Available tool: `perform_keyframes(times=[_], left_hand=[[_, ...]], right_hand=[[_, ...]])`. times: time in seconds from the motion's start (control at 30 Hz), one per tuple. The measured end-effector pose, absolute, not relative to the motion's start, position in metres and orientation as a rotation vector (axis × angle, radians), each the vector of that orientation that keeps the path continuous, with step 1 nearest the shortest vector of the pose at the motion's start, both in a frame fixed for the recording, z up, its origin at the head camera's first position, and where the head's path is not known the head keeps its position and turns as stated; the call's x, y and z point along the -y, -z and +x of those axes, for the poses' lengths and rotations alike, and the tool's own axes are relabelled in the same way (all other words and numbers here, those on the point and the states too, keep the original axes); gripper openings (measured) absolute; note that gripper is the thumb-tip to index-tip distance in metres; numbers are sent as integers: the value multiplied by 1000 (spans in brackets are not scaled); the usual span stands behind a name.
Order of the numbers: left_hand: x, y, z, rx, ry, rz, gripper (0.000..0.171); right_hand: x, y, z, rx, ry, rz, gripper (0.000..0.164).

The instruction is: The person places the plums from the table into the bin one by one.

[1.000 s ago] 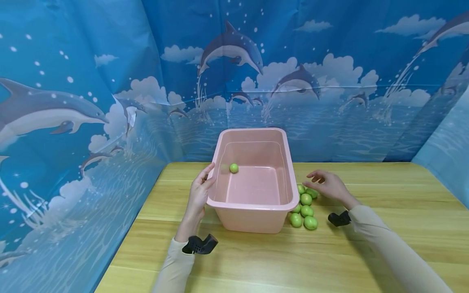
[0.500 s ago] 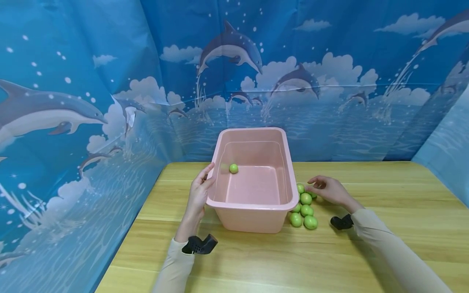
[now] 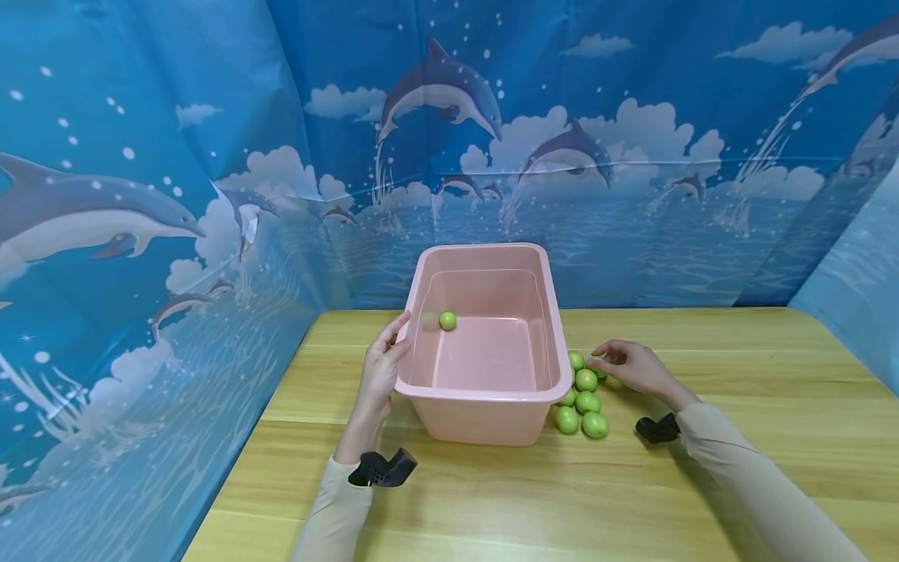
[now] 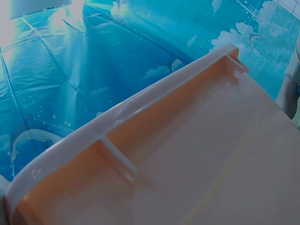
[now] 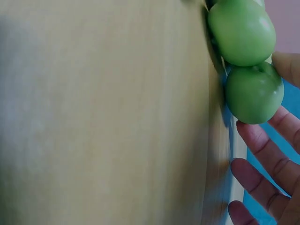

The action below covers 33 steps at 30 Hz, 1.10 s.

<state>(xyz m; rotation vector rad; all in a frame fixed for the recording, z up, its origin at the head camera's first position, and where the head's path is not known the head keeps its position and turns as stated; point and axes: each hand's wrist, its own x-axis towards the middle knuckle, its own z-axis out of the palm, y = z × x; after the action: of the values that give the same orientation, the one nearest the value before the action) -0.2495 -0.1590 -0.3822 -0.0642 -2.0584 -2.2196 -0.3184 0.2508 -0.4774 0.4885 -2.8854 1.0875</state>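
Note:
My left hand [image 3: 380, 371] grips the left rim of a deep pink plastic tub [image 3: 485, 420], thumb along the edge. In the left wrist view the tub's rim [image 4: 140, 98] runs slantwise and its outer wall fills much of the frame. Inside the tub, near its left wall, is one round green fruit [image 3: 447, 321]. At the tub's right side my right hand [image 3: 635, 367] pinches a glossy green fruit [image 5: 255, 93] between thumb and fingertips; it has a small stem dimple. Another green fruit [image 5: 243, 32] touches it. The lower fingers [image 5: 255, 178] are spread and bent.
Several loose green fruits [image 3: 587, 402] lie bunched on the wooden table [image 3: 492, 499] against the tub's right wall, some partly hidden by its rim. Behind and to the left hangs a blue dolphin-print curtain [image 3: 295, 257]. Black wrist cameras [image 3: 382, 470] sit on both forearms.
My right hand has lowered slightly onto the fruit at the back right of the bunch, and its fingers have closed around it. My left hand and the tub stay put.

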Motion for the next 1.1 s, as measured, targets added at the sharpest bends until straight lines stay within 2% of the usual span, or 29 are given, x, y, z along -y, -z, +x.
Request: perform_keyframes(times=[0.63,1.1], left_hand=[[158,380,-248,2051,2243,-74,45],[160,381,-249,2049,2253,-91,45]], right_hand=[[-255,481,-313,2890,-1038,438,46],[-256,478,-306,2842,-1115,423,39]])
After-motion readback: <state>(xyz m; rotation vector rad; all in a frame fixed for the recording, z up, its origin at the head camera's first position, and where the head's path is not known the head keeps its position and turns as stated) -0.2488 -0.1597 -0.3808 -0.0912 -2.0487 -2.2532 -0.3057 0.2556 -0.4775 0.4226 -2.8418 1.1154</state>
